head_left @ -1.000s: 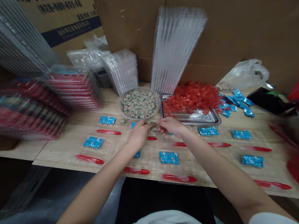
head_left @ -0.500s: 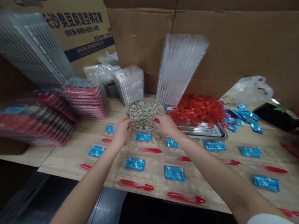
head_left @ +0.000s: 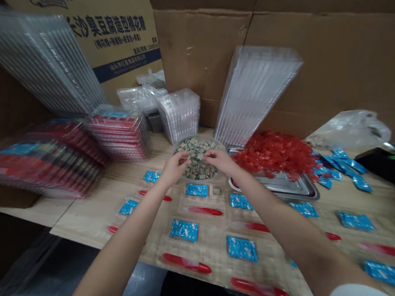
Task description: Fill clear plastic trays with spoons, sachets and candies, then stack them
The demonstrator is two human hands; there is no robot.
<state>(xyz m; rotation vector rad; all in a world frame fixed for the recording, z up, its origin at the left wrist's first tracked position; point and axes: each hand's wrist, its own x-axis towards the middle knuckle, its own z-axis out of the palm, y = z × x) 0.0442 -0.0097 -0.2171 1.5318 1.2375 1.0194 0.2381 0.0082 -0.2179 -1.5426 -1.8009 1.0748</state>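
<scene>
A round clear bowl holds many small beige pieces with green edges. Over its left side is my left hand, thumb and fingers closed in a pinch. My right hand pinches at the right side of the same pile. What either hand holds is too small to make out. In front of the bowl, a clear tray contains a blue packet, a red piece of plastic and a small green-edged piece. Similar trays lie in rows around it.
Behind the bowl stand stacks of clear trays. On the right, red packets heap on a metal tray, beside loose blue packets. Filled packs are piled at left. Cardboard walls the back.
My left hand has moved from the bowl's left rim in over the pieces. The right hand stays by the pile. The whole view has shifted slightly, with the table sliding right and down.
</scene>
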